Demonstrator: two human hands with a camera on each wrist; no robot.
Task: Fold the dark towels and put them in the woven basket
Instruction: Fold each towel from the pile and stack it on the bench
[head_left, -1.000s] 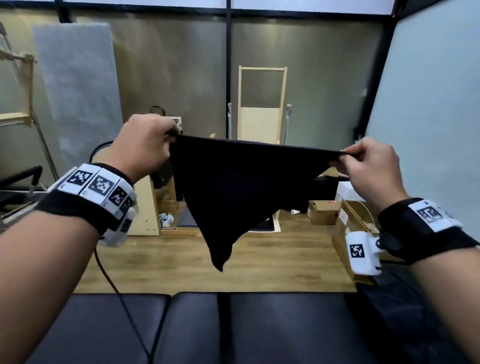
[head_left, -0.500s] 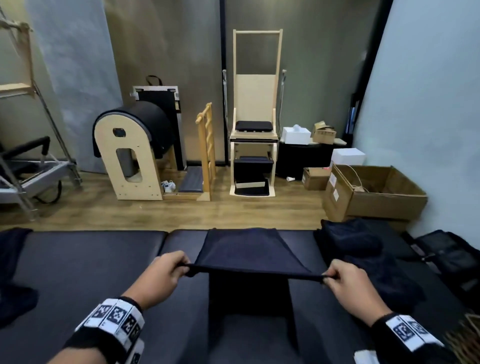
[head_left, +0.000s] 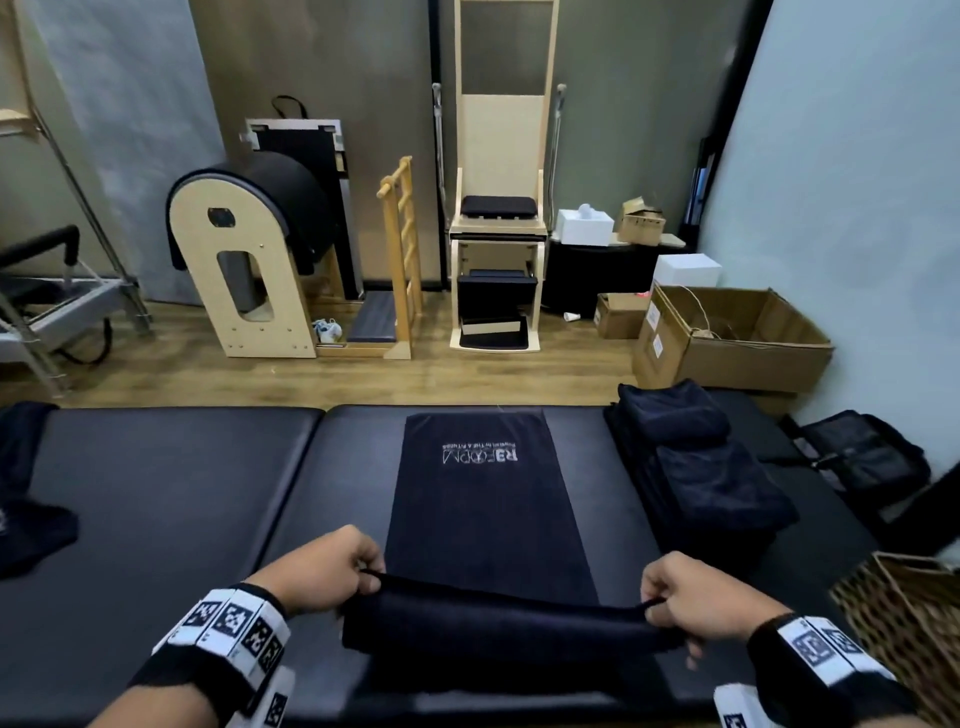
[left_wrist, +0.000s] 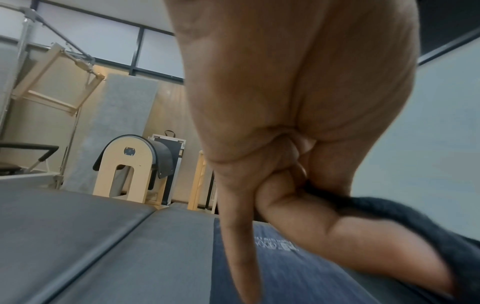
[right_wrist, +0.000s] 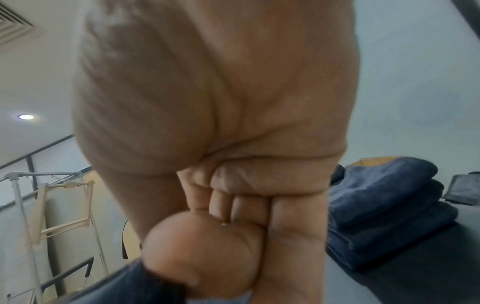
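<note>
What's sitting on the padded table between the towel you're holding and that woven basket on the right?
A pile of dark towels lies on the padded table, right of the towel and beyond the woven basket. The head view shows it best.

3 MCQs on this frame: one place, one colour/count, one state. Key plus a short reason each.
1. Where is the woven basket?
A. far left of the padded table
B. near right, beside the right hand
C. on the floor by the cardboard box

2. What colour is the lettering on the flat towel?
A. white
B. red
C. yellow

3. How is the towel's near edge held?
A. lying free
B. left hand only
C. pinched by both hands

Key: B, it sits at the lower right by the right hand; A, pale print on dark cloth; C, left hand and right hand each grip a corner.
</note>
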